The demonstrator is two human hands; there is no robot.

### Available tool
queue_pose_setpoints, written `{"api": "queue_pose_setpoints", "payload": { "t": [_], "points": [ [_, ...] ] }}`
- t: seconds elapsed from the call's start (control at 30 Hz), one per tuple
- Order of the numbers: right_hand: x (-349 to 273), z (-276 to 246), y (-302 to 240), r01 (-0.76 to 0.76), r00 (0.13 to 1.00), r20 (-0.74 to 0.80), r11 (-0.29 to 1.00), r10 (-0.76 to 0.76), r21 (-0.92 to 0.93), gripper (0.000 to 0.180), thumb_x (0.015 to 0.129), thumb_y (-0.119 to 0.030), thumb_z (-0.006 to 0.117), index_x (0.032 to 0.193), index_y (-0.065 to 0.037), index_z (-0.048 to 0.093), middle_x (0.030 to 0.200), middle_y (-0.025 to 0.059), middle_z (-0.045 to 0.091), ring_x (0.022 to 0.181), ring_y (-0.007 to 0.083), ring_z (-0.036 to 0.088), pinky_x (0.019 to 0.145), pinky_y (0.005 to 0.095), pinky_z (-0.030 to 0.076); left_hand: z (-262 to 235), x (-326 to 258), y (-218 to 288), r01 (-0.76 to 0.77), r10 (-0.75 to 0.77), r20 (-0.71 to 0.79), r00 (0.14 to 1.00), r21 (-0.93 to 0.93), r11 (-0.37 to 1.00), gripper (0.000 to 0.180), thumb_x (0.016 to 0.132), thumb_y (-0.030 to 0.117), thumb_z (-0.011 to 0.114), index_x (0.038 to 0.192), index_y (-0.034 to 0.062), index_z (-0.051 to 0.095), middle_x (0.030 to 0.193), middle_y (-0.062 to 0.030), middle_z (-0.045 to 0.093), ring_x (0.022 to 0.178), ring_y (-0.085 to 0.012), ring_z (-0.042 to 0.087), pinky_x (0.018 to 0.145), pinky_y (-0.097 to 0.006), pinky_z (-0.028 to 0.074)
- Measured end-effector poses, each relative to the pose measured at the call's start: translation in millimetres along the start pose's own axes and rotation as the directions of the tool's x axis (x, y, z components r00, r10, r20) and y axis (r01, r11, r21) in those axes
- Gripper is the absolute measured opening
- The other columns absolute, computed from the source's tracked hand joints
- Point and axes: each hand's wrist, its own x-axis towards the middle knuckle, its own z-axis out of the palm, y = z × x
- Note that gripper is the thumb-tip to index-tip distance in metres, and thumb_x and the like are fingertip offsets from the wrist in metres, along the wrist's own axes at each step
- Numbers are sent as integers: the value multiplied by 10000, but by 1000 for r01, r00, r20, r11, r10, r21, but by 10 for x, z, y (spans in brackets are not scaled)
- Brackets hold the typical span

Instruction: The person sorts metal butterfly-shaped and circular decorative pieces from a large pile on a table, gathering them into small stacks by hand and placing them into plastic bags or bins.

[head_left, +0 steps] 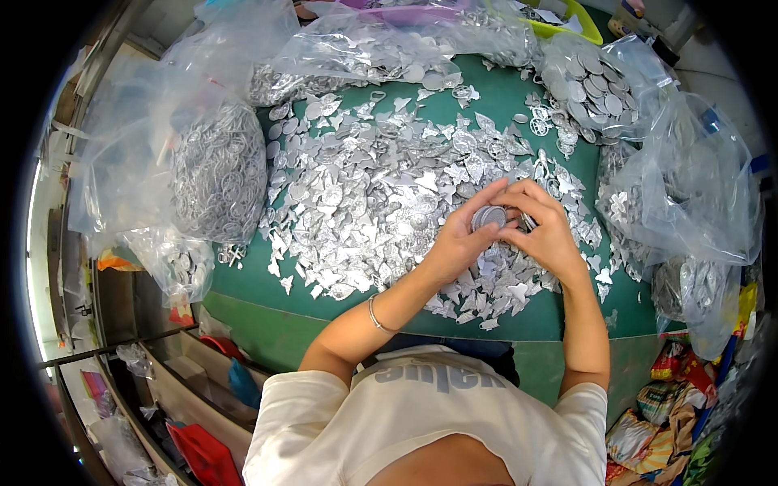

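My left hand (460, 241) is closed around a small stack of round grey metal discs (488, 216), seen between its thumb and fingers. Against it, my right hand (547, 231) has its fingers curled and its thumb near the discs. A small shiny metal piece (527, 222) shows within the right hand's grip; its shape is too small to make out. Both hands are over the right part of a wide heap of silver metal charms (365, 194) in leaf, butterfly and round shapes. The heap lies loose on a green table (243, 279).
Clear plastic bags edge the table: one with ring-shaped pieces (217, 170) at left, one with plain discs (600, 87) at far right, more bags (689, 194) along the right. A yellow-green tray (587, 23) stands at the back. Drawers (194, 381) lie lower left, coloured packets (656, 413) lower right.
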Motion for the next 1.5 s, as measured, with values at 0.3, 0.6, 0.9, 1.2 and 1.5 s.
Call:
{"api": "queue_pose_setpoints", "payload": {
  "t": [0.3,0.6,0.9,1.2,1.5],
  "points": [
    [-28,-83,150,-173,975,-48,875,218,452,141,699,-28,668,822,-3,603,781,10,591,712,59,484,640,207,380,41,28,135,161,-172,40,984,-597,786,596,891,352,437,1313,-41,286,1259,-180,424,1166,-294,437,1001,-471,310],
    [0,6,128,-43,971,-215,965,101,259,204,733,-81,650,919,-13,604,854,36,538,780,112,517,676,235,410,-113,43,72,173,-191,-5,982,-400,900,422,879,98,478,1271,-14,370,1173,-171,494,1085,-270,499,865,-386,465],
    [-44,309,-16,134,977,-97,903,-189,-407,452,758,-160,581,1185,-63,472,1126,148,410,980,292,448,782,339,426,-109,25,6,245,-251,61,966,-518,819,558,877,303,511,1317,28,305,1272,-147,403,1184,-260,399,973,-425,350],
    [46,2,157,72,931,-334,973,-144,-220,162,786,-73,589,931,0,592,920,119,557,881,271,525,789,317,410,-405,73,207,250,-117,228,967,-746,617,201,871,225,533,1052,140,509,819,-27,499,723,-134,500,515,-227,487],
    [74,-73,320,-25,970,-239,948,-54,-317,206,737,-51,618,936,-4,590,970,115,563,942,279,505,839,333,387,-381,61,440,-307,-42,-472,881,-636,708,361,785,17,577,1116,112,468,959,-22,566,889,-161,560,881,-365,460]
  ]
}}
